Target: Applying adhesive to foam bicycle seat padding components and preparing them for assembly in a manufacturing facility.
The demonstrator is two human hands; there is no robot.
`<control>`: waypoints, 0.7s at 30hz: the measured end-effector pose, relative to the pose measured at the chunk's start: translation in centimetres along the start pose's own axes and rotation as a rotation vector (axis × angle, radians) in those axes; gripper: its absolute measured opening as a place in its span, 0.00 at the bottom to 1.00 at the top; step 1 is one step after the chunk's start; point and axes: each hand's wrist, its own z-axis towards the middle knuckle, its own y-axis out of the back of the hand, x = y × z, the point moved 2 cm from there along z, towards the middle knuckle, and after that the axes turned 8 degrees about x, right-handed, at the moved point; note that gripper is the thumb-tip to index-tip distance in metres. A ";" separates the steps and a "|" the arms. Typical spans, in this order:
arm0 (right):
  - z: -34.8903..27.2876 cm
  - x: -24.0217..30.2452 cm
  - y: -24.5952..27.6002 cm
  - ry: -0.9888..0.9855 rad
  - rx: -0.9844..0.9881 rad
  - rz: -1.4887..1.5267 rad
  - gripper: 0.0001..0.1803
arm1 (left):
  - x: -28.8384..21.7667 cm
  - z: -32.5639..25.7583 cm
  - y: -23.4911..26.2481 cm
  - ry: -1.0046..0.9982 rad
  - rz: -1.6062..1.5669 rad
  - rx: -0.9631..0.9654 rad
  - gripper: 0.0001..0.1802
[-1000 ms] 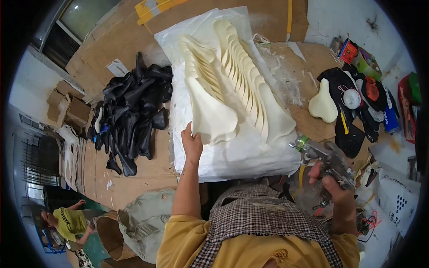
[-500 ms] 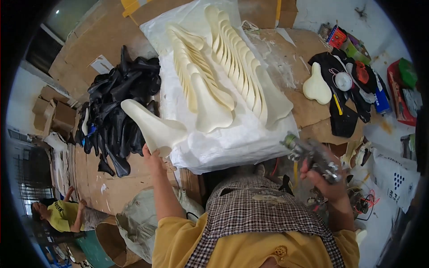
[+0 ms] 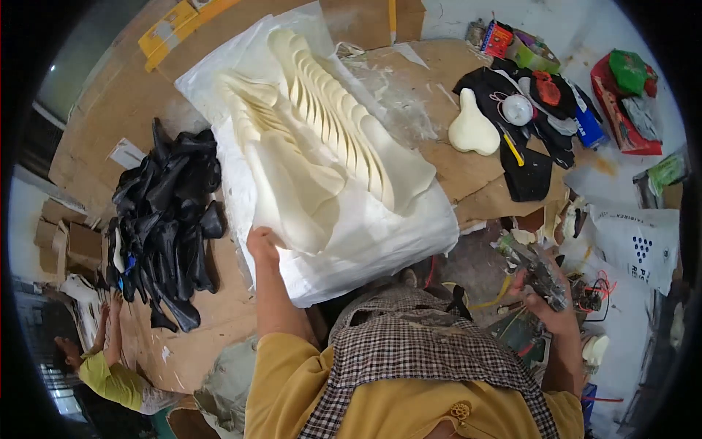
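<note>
My left hand (image 3: pixel 263 244) grips the near edge of a cream foam bicycle saddle pad (image 3: pixel 272 192). That pad lies over or just above the left row of similar pads; whether it touches them I cannot tell. The fingers are partly hidden by it. Another overlapping row of cream saddle pads (image 3: pixel 356 135) stretches along the right side of a white plastic-wrapped block (image 3: pixel 365 245). Off to the right, my right hand (image 3: pixel 540 301) is closed around a metal spray gun (image 3: pixel 542 274), held apart from the pads.
Black saddle shells (image 3: pixel 172 227) lie heaped on cardboard at the left. Across the table sit a single cream saddle pad (image 3: pixel 474 128), a black cloth (image 3: pixel 528 175) and a yellow-handled cutter (image 3: pixel 514 148). Another person (image 3: pixel 113 377) works at lower left. Wires (image 3: pixel 601 293) tangle at right.
My left hand has brought the held pad rightward from beside the block to the left row. The spray gun has shifted slightly down and right. The view has turned somewhat.
</note>
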 end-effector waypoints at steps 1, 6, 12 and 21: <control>0.0 0.1 0.7 -0.001 0.001 0.004 0.41 | 0.3 0.2 1.9 -0.038 0.024 0.000 0.12; 0.0 -0.8 0.4 0.000 0.049 0.085 0.41 | 2.0 -0.8 5.2 0.091 -0.333 0.052 0.16; 2.3 0.7 -2.1 0.039 0.235 0.206 0.40 | 5.7 -2.9 4.2 0.166 -0.388 0.029 0.17; 5.4 3.7 -6.1 0.099 0.468 -0.016 0.38 | 8.1 -0.9 2.1 0.159 -0.438 0.095 0.14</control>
